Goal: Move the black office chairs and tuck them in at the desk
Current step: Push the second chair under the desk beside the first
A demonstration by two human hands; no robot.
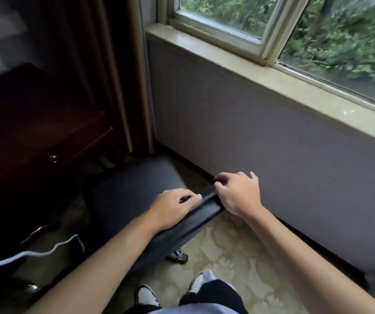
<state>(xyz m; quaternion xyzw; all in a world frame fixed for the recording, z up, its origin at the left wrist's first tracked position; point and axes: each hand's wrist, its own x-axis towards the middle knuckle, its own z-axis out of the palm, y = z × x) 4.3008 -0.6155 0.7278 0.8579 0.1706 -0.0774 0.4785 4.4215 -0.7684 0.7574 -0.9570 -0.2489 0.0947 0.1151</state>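
Chair backrest (191,220) under both hands' grip

Black office chair (127,191), grey seat, beside dark wooden desk (34,132).

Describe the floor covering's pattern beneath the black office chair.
Pale cream-green floral carpet, seen in the head view, the only one.
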